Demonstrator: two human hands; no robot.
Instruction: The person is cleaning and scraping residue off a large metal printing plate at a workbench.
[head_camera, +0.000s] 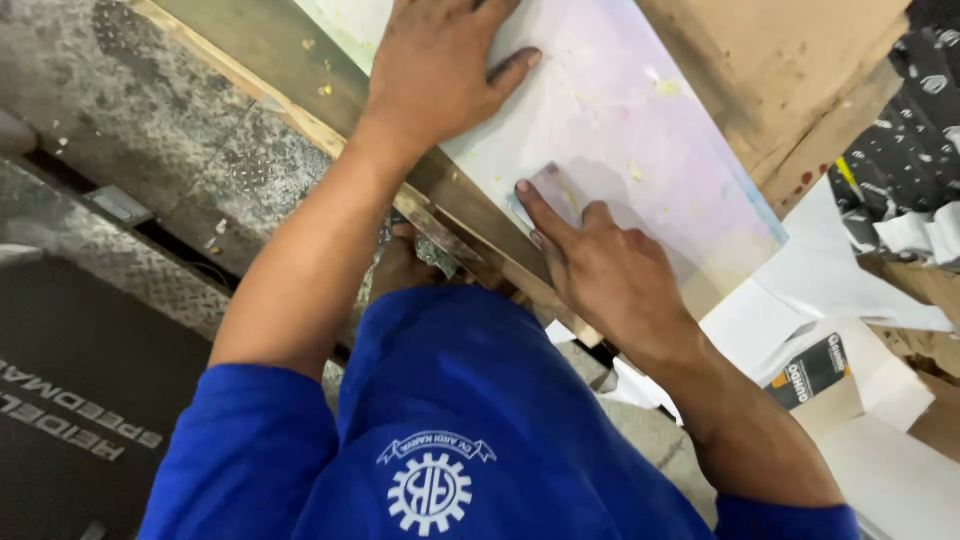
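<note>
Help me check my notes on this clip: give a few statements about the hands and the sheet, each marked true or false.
1. The left hand lies flat on the pale sheet. True.
2. The right hand grips a pair of scissors. False: it holds no tool; its fingertips press on the sheet.
3. The person wears a blue shirt. True.
4. The sheet lies on the grey patterned floor. False: it rests on a wooden board.
</note>
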